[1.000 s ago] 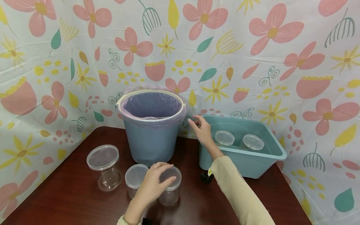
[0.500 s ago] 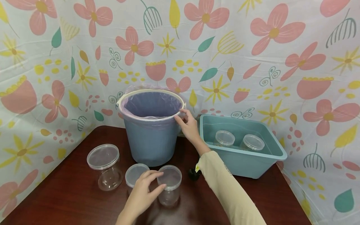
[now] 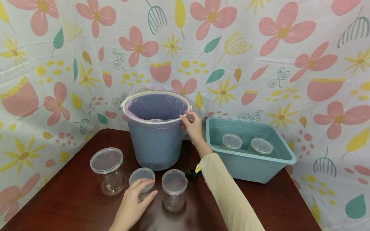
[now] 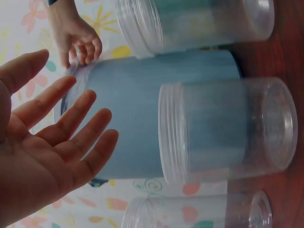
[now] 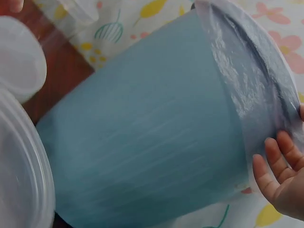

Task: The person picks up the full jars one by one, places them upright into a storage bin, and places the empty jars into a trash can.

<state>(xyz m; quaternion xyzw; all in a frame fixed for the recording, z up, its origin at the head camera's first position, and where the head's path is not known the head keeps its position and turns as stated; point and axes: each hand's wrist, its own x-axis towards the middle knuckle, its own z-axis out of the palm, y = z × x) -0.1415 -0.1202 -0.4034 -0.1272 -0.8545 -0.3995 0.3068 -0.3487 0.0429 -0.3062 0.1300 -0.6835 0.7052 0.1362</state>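
A blue trash bin [image 3: 154, 144] with a cream rim and a thin purple bag lining stands upright at the back of the table. My right hand [image 3: 193, 126] grips the bin's rim at its right side, thumb and index finger at the edge; in the right wrist view its other fingers [image 5: 273, 154] lie against the overhanging liner [image 5: 242, 80]. My left hand [image 3: 131, 202] is spread with relaxed fingers beside a clear lidded jar [image 3: 142, 178], holding nothing. In the left wrist view, its fingers [image 4: 71, 128] are apart from the jar [image 4: 228, 133].
Another clear jar [image 3: 174, 191] stands right of the left hand, and a taller, wider one [image 3: 108, 166] stands to the left. A teal tub [image 3: 248, 165] at the right holds two lidded jars [image 3: 232, 141]. Floral cloth [image 3: 185, 48] hangs behind the dark table [image 3: 66, 192].
My right hand has moved left from the tub's edge to the bin's rim and taken hold there. My left hand has drawn left and down, away from the right-hand jar.
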